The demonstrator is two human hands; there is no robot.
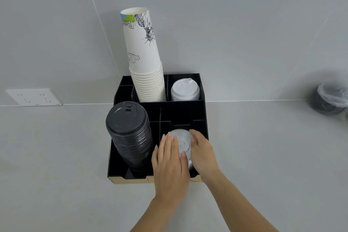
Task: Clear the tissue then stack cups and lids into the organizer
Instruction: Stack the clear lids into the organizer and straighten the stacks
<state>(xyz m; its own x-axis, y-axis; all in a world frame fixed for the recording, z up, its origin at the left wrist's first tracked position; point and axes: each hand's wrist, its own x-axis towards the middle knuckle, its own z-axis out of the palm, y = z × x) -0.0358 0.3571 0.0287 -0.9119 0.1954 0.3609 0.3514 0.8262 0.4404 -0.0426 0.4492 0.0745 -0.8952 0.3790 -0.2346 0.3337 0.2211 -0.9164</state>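
Observation:
A black organizer (204, 117) stands on the grey counter against the wall. Its back-left compartment holds a tall stack of white printed paper cups (145, 58). White lids (185, 90) sit in the back-right compartment. A stack of black lids (130, 132) fills the front-left compartment. In the front-right compartment lies a stack of clear lids (181, 142). My left hand (170, 164) lies flat on its left side and top. My right hand (202, 152) cups its right side. How deep the clear stack goes is hidden by my hands.
A white wall socket (33, 97) is at the left, just above the counter line. At the far right edge a blurred dark bin with a clear liner (330, 100) stands on the counter. The organizer's middle compartments look dark and shallow.

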